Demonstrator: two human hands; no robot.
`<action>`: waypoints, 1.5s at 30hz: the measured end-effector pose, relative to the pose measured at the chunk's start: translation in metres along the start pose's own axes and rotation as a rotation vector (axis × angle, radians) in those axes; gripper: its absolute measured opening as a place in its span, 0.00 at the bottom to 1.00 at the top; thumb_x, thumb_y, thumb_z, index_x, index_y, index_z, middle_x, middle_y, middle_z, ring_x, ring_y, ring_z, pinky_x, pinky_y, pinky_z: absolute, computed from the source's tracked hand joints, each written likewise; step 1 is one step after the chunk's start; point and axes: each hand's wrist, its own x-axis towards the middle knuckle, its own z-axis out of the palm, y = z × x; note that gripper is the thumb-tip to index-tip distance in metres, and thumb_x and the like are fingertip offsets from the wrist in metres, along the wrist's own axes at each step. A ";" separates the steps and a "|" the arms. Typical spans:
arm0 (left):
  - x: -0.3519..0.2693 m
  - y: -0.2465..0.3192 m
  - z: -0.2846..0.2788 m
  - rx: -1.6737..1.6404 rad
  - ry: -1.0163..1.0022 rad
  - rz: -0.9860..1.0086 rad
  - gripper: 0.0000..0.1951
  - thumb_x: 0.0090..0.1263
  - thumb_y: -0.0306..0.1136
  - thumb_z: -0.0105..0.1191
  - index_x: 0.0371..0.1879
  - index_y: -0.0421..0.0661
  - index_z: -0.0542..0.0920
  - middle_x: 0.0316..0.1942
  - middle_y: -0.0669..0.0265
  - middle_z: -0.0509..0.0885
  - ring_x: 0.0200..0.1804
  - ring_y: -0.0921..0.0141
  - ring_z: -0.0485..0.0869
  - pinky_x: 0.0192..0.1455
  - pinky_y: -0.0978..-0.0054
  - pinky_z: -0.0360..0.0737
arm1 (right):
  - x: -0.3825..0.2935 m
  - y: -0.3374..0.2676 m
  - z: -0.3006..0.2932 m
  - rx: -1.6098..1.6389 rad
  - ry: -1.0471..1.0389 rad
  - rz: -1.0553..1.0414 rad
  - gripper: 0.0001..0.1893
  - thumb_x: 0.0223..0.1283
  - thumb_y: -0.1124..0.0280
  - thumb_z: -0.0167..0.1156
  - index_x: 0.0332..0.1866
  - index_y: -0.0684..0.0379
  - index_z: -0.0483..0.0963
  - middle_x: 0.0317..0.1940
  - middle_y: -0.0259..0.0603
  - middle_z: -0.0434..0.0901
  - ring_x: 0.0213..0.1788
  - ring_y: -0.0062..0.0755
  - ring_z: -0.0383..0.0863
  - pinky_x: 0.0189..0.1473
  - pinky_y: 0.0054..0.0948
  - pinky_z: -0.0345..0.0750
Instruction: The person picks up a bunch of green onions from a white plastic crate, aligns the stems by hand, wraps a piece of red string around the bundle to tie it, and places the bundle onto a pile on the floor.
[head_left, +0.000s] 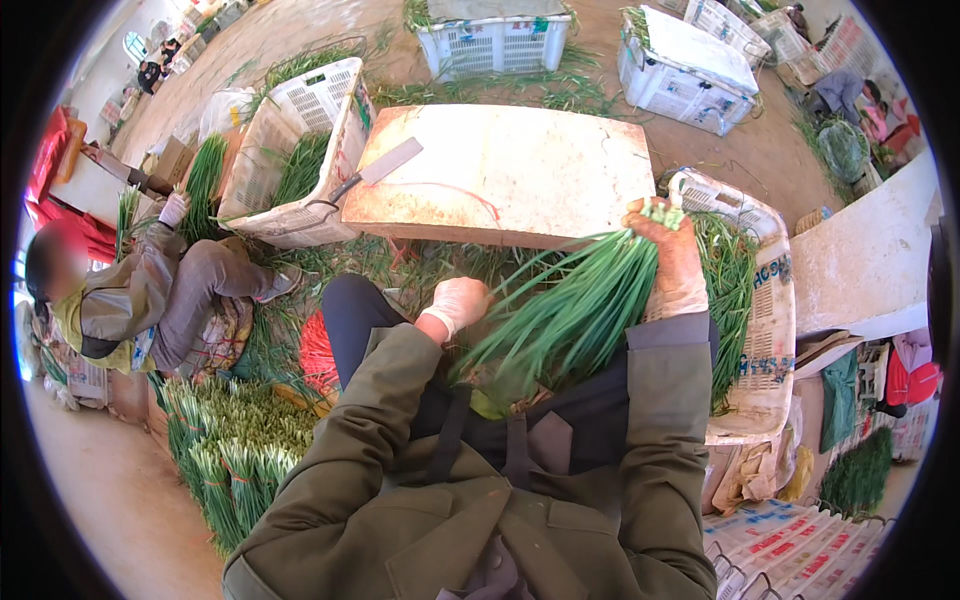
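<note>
A bunch of long green chives (577, 300) hangs from my right hand (671, 251), which wears a soiled glove and grips it near the pale stem ends. The leaves fan down to the left over my lap and are blurred at the tips. My left hand (456, 304), in a pale thin glove, is curled into a fist above my knee, left of the leaves; nothing shows in it. In front of me stands a low block table (510, 169) with a pale, stained top. A cleaver (390, 161) lies at its left edge, its dark handle sticking out over the side.
A white plastic crate (772, 322) of chives stands at my right, another crate (292, 217) left of the table. Tied chive bundles (240, 450) stand at my left near red ties (319, 352). A seated person (150, 292) handles chives. Lidded crates (495, 45) stand beyond.
</note>
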 end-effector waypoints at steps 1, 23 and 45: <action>0.002 -0.010 0.009 0.068 -0.019 -0.009 0.20 0.74 0.52 0.53 0.45 0.49 0.90 0.45 0.53 0.90 0.52 0.53 0.88 0.57 0.56 0.82 | 0.002 0.005 -0.003 -0.001 0.049 -0.033 0.12 0.59 0.79 0.68 0.48 0.62 0.81 0.37 0.39 0.88 0.38 0.27 0.86 0.45 0.26 0.81; -0.080 0.062 -0.025 -1.153 -0.525 0.436 0.22 0.81 0.50 0.53 0.49 0.40 0.85 0.34 0.63 0.90 0.27 0.72 0.87 0.31 0.77 0.81 | -0.018 -0.018 0.018 -0.225 0.361 -0.377 0.18 0.65 0.80 0.69 0.58 0.63 0.78 0.40 0.35 0.83 0.40 0.23 0.82 0.46 0.22 0.80; -0.111 0.066 -0.021 -2.325 -0.806 0.683 0.43 0.77 0.65 0.49 0.81 0.46 0.61 0.75 0.49 0.71 0.63 0.52 0.82 0.61 0.53 0.84 | -0.216 0.051 0.179 -1.079 -0.832 -1.127 0.11 0.54 0.65 0.61 0.43 0.51 0.77 0.39 0.29 0.77 0.48 0.28 0.79 0.54 0.32 0.80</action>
